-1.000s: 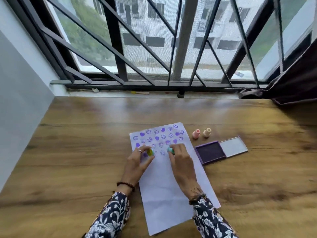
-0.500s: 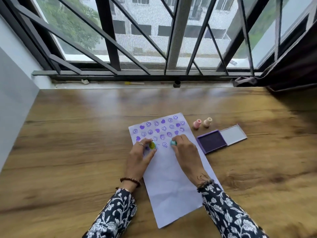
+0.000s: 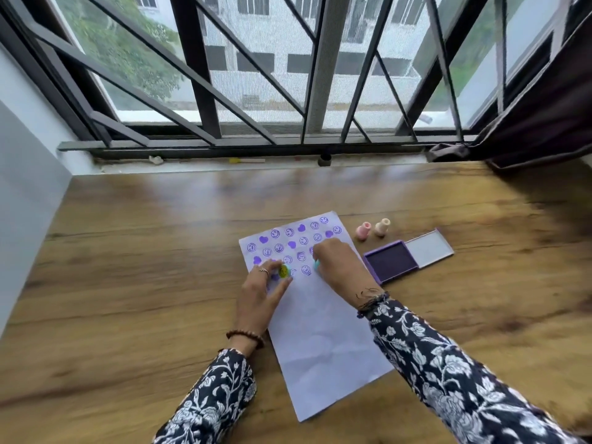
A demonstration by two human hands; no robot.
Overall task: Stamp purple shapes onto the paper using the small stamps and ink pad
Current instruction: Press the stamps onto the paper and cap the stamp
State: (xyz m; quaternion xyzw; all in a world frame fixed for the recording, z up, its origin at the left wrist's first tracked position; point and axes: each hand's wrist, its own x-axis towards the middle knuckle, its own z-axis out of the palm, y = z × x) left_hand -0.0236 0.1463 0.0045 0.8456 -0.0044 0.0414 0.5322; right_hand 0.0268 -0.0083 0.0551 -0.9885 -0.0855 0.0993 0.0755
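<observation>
Both hands are closed on small stamps over the white sheet of paper [image 3: 320, 341]: a yellow-topped stamp [image 3: 283, 271] is pinched by the left hand [image 3: 261, 294], a teal stamp [image 3: 316, 266] by the right hand [image 3: 341, 267]. Stamping appears mid-row; re-inking at the open purple ink pad [image 3: 391, 261] on the wooden bench [image 3: 128, 283] is probably needed next.

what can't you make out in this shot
Head view only:
- Teal stamp: mostly hidden under the right hand.
- Prints on the paper beneath the left hand: covered.
- Yellow stamp: its design is too small.
- Both elbows: cut off by the bottom edge.
</observation>
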